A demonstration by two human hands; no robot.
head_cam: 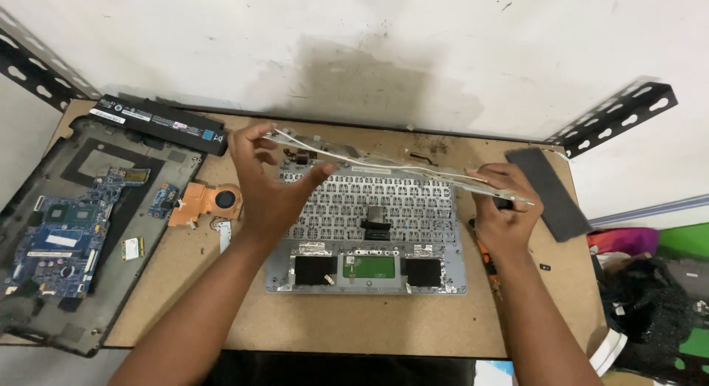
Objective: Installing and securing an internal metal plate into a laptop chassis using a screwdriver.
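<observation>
Along the brown workbench's [354, 334] back edge, the left hand [269, 183] pinches one end of a long thin silver strip trailing white cables [384, 166]; the right hand [506, 209] grasps the other end above the grey upturned keyboard shell [369, 231]. Best lift both ends evenly, keeping cables slack

Battery [159, 124] at table [354, 319] rear left; motherboard [66, 238] in base shell [44, 323]; copper heatsink [198, 201] beside; black panel [557, 194] right.
</observation>
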